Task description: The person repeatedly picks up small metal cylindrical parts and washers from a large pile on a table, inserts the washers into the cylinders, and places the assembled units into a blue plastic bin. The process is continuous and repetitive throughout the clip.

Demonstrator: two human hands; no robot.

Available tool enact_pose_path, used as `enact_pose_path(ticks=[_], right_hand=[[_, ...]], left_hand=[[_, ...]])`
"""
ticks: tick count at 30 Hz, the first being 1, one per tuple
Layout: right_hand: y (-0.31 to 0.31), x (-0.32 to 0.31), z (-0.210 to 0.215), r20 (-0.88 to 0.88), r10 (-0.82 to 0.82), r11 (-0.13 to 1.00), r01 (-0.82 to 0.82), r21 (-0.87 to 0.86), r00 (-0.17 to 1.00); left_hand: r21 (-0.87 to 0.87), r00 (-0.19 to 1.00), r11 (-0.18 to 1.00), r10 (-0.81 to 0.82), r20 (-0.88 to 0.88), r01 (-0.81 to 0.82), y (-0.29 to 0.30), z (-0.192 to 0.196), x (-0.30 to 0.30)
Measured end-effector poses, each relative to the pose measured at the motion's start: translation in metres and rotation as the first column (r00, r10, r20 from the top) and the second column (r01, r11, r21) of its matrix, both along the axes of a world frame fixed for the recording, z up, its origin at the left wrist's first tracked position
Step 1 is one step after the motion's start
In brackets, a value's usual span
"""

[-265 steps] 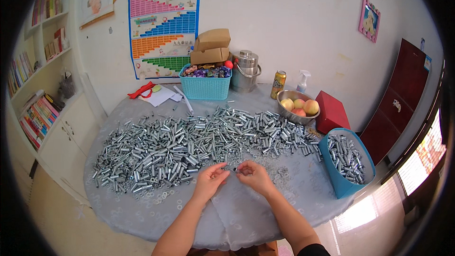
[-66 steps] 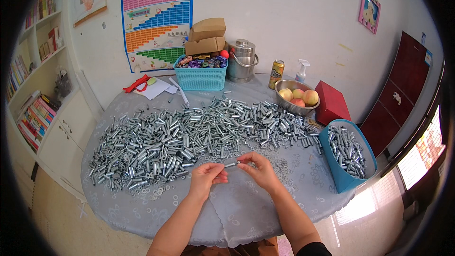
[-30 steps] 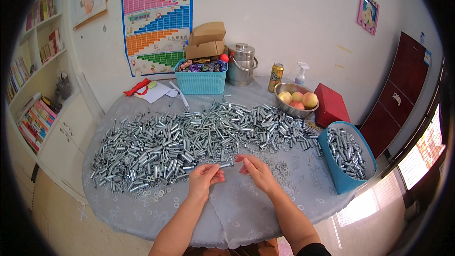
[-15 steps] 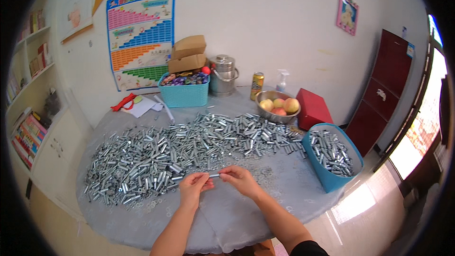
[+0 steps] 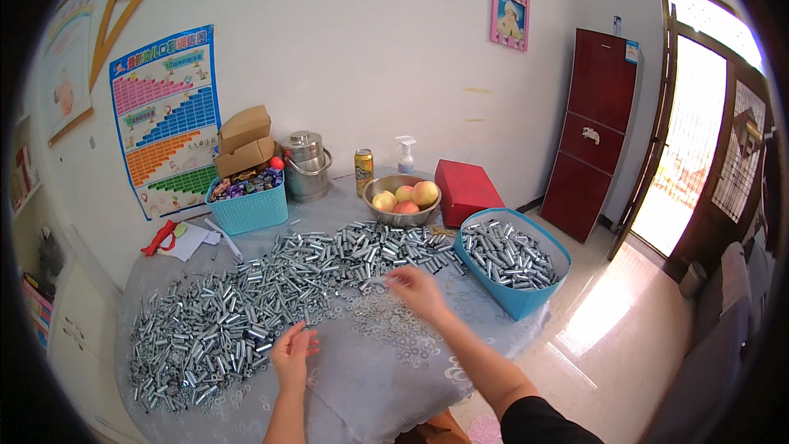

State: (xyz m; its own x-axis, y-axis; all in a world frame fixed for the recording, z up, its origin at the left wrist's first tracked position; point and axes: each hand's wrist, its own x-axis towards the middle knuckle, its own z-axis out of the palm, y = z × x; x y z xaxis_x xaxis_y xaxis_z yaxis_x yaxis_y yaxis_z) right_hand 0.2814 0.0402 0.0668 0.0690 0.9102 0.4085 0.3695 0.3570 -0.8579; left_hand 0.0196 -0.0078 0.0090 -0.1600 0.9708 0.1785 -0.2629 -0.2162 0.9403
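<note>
Right hand: fingers pinched on a small metal bolt, held out toward the blue bin.
Bolt axis: lengthwise left-right, tip pointing left.
Left hand: loosely curled, empty, beside the bolt pile on the table.
Step judged: carrying a finished piece; release over the bin is called for.

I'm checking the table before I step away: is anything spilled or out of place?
Nothing looks spilled or damaged. The metal sleeves lie in a loose heap across the table, with small washers scattered beside them.
</note>
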Motion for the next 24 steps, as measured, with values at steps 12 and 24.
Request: enact_pose_path(ticks=[12, 24], right_hand=[[-0.040, 0.215, 0.007, 0.252, -0.893, 0.445, 0.820, 0.360, 0.374], [-0.012, 0.050, -0.022, 0.258, -0.064, 0.993, 0.037, 0.109, 0.964]], left_hand=[[-0.054, 0.998, 0.997, 0.053, -0.039, -0.055, 0.004, -0.006, -0.005], [-0.028, 0.986, 0.987, 0.153, -0.059, -0.155, 0.008, 0.029, -0.026]])
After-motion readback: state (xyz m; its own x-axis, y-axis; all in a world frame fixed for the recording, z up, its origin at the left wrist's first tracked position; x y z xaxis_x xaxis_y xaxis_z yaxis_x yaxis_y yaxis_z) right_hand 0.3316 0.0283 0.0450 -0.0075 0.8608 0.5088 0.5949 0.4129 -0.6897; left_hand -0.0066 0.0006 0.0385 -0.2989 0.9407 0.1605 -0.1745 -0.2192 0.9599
